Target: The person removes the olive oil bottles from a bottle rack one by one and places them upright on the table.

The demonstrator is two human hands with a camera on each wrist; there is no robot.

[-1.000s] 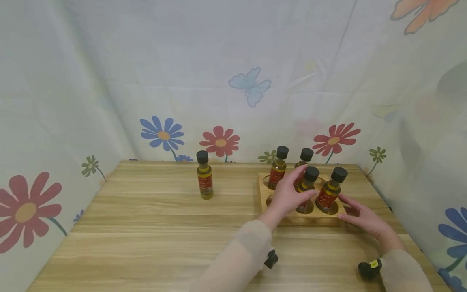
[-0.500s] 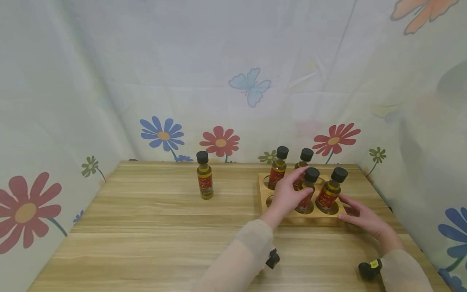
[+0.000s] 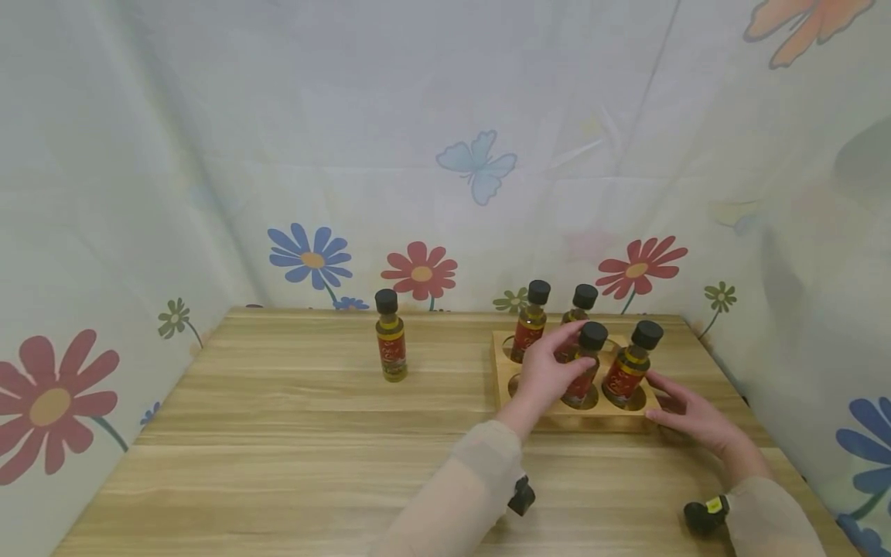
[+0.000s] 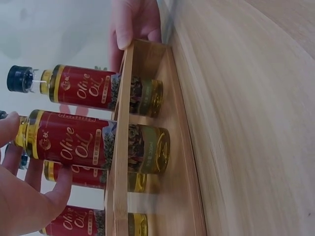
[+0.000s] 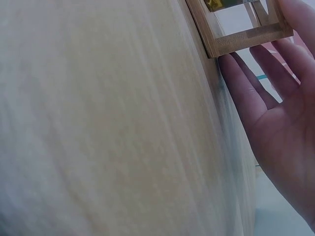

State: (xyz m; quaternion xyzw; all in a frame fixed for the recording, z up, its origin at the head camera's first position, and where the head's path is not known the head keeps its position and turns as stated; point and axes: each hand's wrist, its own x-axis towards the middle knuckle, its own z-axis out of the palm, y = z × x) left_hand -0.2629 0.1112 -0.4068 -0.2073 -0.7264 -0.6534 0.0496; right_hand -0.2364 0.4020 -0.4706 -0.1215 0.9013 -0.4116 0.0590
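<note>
plainly, left hand (image 3: 550,373) pinches a red-labelled bottle (image 4: 76,140); right hand (image 3: 692,418), fingers straight, touches the rack (image 3: 585,422).

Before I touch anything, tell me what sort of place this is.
Probably a staged tabletop recording corner: a flower-and-butterfly-printed fabric backdrop hangs behind and beside a wood-grain table, and two black wrist cameras show.

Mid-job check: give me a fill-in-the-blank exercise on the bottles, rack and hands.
1. The wooden rack holds ____ bottles.
2. The held bottle in the left hand reads "Olive ____".
3. The right hand touches the rack's ____ (left/right) end.
4. Outside the rack, a lone bottle stands to its ____ (left/right).
Missing words: four; Oil; right; left.
</note>
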